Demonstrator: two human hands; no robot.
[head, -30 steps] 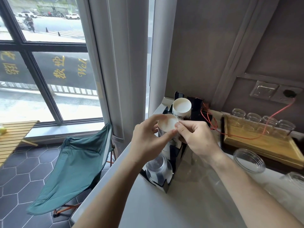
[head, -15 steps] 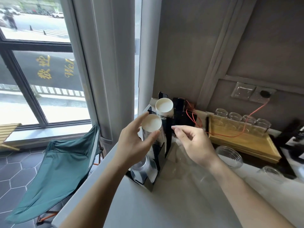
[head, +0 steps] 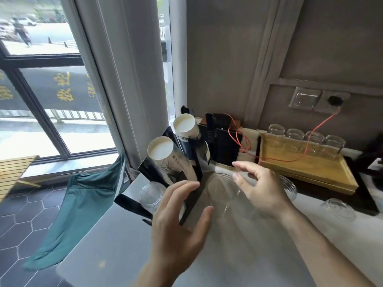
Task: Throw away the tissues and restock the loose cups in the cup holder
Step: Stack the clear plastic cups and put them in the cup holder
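Observation:
A black cup holder (head: 194,162) stands at the counter's left end near the window. Two stacks of white paper cups lean in it: a nearer stack (head: 163,148) and a farther stack (head: 184,125). A stack of clear plastic cups (head: 150,195) lies in its lowest slot. My left hand (head: 180,222) hovers open just in front of the holder, holding nothing. My right hand (head: 261,187) hangs open over a loose clear plastic cup (head: 223,187) on the counter right of the holder, apparently not touching it. No tissues are in view.
A wooden tray (head: 310,166) with several upturned glasses sits at the back right, crossed by a red cable (head: 244,141). More clear cups (head: 337,208) lie on the counter to the right. A green folding chair (head: 83,204) stands on the floor left of the counter.
My left hand has let go of the nearer paper cup stack and drawn back toward me. My right hand has moved down over the loose clear cup. The camera has come closer.

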